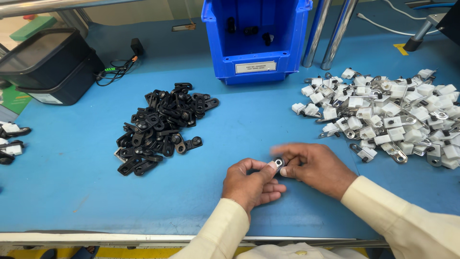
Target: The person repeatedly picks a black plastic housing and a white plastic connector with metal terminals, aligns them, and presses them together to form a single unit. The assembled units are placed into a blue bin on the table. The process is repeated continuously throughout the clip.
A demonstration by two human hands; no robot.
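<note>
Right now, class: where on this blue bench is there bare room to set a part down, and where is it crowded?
Bare blue table lies left of the left hand, below the black parts pile. Another free strip runs between that pile and the white parts pile, in front of the blue bin. The right side is crowded; both hands pinch a small part.

Black brackets [160, 127], white clips [388, 115], blue bin [254, 41].

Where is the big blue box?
In the head view, the blue box sits at the top middle of the blue table, behind the pile of black parts and left of two shiny metal poles.
</note>
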